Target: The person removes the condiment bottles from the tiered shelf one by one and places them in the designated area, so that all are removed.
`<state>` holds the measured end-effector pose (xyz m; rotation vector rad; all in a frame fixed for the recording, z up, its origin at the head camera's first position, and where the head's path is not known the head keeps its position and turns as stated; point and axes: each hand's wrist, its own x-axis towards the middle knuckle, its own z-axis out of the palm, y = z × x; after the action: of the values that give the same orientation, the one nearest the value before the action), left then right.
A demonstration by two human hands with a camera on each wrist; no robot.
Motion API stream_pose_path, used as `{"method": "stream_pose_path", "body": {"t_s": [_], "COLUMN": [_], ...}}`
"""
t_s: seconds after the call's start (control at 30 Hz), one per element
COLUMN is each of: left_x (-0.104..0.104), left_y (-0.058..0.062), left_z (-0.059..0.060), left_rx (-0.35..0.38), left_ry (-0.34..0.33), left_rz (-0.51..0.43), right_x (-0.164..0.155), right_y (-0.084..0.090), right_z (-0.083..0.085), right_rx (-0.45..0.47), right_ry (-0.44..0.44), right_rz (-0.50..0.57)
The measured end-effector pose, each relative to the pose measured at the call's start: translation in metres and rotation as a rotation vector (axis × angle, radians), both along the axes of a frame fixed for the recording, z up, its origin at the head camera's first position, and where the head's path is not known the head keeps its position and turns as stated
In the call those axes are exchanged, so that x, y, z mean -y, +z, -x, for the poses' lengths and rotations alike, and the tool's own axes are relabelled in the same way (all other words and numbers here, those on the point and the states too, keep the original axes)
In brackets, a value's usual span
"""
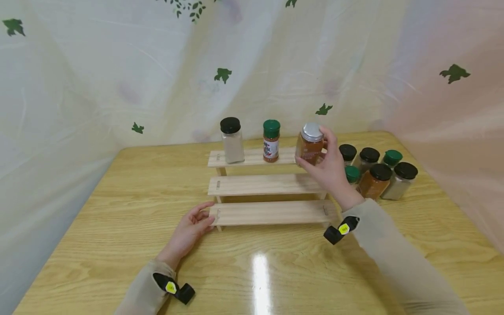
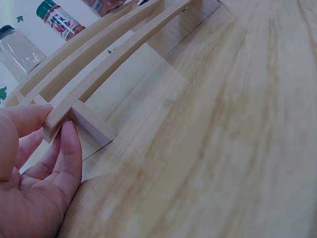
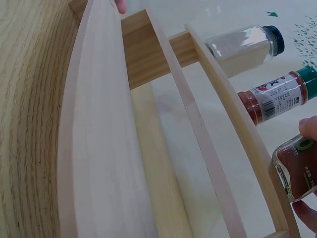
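The silver-capped spice jar is gripped round its body by the right hand at the right end of the rack's top step. It is judged rigid, light and smooth, best held mid-body. The left hand, fingers relaxed, touches the lowest step's end. The label is partly hidden by fingers.

We saw a glossy wooden table, a pale, matt wooden rack, a clear jar with a silvery, perhaps metal lid, and a thin, cloth-like curtain.
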<state>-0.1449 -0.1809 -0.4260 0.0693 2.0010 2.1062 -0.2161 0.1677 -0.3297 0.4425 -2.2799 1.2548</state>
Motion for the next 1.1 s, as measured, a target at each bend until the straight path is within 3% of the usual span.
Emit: {"method": "stream_pose_path", "body": {"t_s": [0.3, 0.6, 0.83, 1.1], "left_x": [0.001, 0.001, 0.001, 0.001], "left_y": [0.0, 0.0, -0.001, -0.001], "left_z": [0.001, 0.0, 0.0, 0.001], "left_rx": [-0.01, 0.0, -0.008, -0.007], "left_ry": [0.001, -0.002, 0.011, 0.002], "left_rz": [0.007, 0.004, 0.007, 0.007], "right_x": [-0.004, -0.015, -0.028, -0.044], "right_y": [-0.004, -0.007, -0.012, -0.017], "right_z": [-0.012, -0.03, -0.051, -0.068], "right_rx": [-0.072, -0.101, -0.121, -0.167], "right_ry": [-0.005, 0.088, 0.05, 0.077], "right_rz": [0.025, 0.043, -0.034, -0.096]}}
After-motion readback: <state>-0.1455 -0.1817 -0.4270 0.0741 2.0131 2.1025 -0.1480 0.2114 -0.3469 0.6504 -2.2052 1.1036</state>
